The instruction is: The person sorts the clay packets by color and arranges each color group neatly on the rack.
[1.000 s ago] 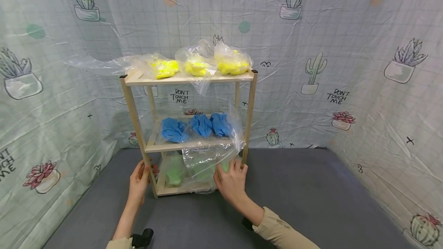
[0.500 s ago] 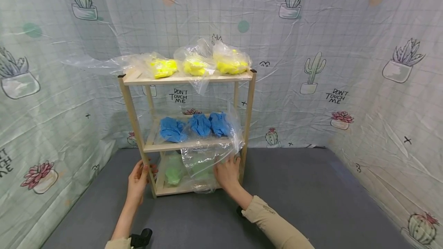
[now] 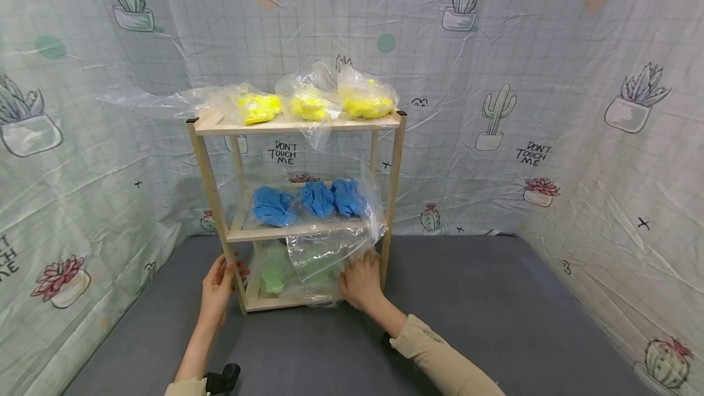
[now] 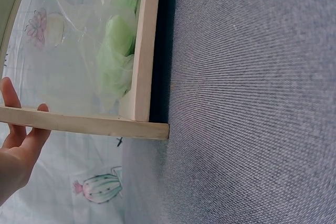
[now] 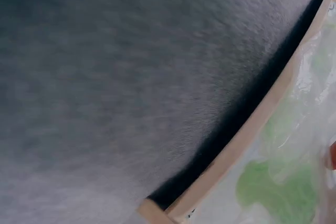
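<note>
A three-tier wooden shelf rack (image 3: 308, 129) stands on the grey table. My left hand (image 3: 217, 286) grips its front left post (image 4: 79, 123), with fingers and thumb on either side of the wood. At the right of the bottom tier, my right hand (image 3: 361, 280) reaches in at a clear plastic bag with green contents (image 5: 283, 192); its fingertips are mostly hidden, and only one fingertip (image 5: 333, 156) shows in the right wrist view. Further left on that tier lies another green bundle (image 3: 274, 275) in clear plastic.
Bagged blue bundles (image 3: 274, 205) lie on the middle tier, and one clear bag (image 3: 324, 252) hangs over its front edge. Bags with yellow contents (image 3: 258, 108) sit on top. Cactus-printed sheeting (image 3: 550, 47) surrounds the grey table (image 3: 456, 310).
My right hand has moved deeper into the bottom tier, and its fingers have gone further out of sight. My left hand keeps its place on the post.
</note>
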Tool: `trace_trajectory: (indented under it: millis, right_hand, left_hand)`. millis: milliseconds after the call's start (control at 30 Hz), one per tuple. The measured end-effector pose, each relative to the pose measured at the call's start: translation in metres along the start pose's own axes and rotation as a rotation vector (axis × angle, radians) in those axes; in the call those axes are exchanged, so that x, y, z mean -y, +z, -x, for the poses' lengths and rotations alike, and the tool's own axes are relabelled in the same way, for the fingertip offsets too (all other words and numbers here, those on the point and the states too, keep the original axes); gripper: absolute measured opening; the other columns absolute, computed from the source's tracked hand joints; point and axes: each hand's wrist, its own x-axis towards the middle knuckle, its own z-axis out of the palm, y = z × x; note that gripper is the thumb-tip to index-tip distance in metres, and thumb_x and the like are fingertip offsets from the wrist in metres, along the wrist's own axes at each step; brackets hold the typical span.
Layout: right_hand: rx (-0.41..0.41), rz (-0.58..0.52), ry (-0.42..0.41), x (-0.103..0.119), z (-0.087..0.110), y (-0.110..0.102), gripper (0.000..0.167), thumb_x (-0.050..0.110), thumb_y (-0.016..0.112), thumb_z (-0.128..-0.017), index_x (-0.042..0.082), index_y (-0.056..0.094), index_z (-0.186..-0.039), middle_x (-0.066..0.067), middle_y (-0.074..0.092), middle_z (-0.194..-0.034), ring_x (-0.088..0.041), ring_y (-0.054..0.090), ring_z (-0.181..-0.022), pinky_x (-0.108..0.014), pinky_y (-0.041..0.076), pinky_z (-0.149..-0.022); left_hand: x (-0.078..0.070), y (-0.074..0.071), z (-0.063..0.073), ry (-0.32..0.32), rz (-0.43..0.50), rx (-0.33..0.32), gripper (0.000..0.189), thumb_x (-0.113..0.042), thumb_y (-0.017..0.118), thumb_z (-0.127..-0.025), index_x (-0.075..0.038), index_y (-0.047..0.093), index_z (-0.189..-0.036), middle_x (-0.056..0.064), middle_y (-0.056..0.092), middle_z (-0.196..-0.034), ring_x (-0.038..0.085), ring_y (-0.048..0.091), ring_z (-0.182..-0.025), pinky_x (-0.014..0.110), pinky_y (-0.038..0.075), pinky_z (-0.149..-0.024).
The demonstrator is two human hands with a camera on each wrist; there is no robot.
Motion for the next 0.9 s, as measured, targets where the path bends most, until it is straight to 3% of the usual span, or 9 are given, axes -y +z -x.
trace_trajectory:
  millis: [133, 367, 533, 733, 900]
  right_hand:
    - [0.049, 0.006, -0.083, -0.003, 0.006, -0.006, 0.038, 0.033, 0.053, -0.082, 0.020, 0.057, -0.118, -0.011, 0.061, -0.105, -0.038, 0.050, -0.099, -0.051, 0.038, -0.078]
    - [0.103, 0.064, -0.181, -0.007, 0.014, -0.010, 0.036, 0.038, 0.051, -0.087, 0.021, 0.054, -0.119, -0.005, 0.060, -0.109, -0.032, 0.049, -0.104, -0.049, 0.038, -0.086]
    - [0.108, 0.052, -0.228, -0.010, 0.018, -0.006, 0.036, 0.037, 0.050, -0.089, 0.017, 0.054, -0.119, -0.003, 0.063, -0.106, -0.032, 0.051, -0.108, -0.049, 0.039, -0.087]
    - [0.143, 0.017, -0.256, -0.013, 0.020, -0.005, 0.038, 0.036, 0.049, -0.089, 0.015, 0.053, -0.120, -0.003, 0.062, -0.107, -0.031, 0.051, -0.110, -0.049, 0.040, -0.087]
    - [0.224, -0.007, -0.250, -0.015, 0.018, -0.009, 0.041, 0.037, 0.046, -0.091, 0.015, 0.050, -0.124, -0.003, 0.059, -0.115, -0.030, 0.048, -0.115, -0.048, 0.040, -0.090]
  left_hand:
    - [-0.001, 0.000, 0.000, 0.003, 0.008, 0.005, 0.024, -0.017, 0.039, -0.095, -0.017, 0.051, -0.116, -0.010, 0.063, -0.084, 0.003, 0.063, -0.076, 0.018, 0.050, -0.065]
    - [0.000, 0.000, 0.000, -0.012, -0.001, -0.002, 0.024, -0.015, 0.039, -0.095, -0.019, 0.051, -0.115, -0.011, 0.064, -0.084, 0.002, 0.063, -0.076, 0.020, 0.050, -0.065]
    - [-0.010, 0.004, 0.004, -0.004, 0.022, 0.012, 0.025, -0.011, 0.037, -0.096, -0.021, 0.052, -0.112, -0.009, 0.064, -0.084, 0.003, 0.063, -0.076, 0.017, 0.049, -0.064]
    - [-0.002, 0.001, 0.002, -0.013, 0.022, 0.001, 0.026, -0.009, 0.037, -0.095, -0.022, 0.052, -0.112, -0.009, 0.064, -0.083, 0.003, 0.063, -0.075, 0.017, 0.049, -0.064]
    - [-0.002, -0.002, 0.000, -0.024, 0.018, 0.017, 0.024, -0.013, 0.038, -0.095, -0.021, 0.051, -0.115, -0.011, 0.064, -0.086, 0.003, 0.063, -0.078, 0.018, 0.049, -0.065]
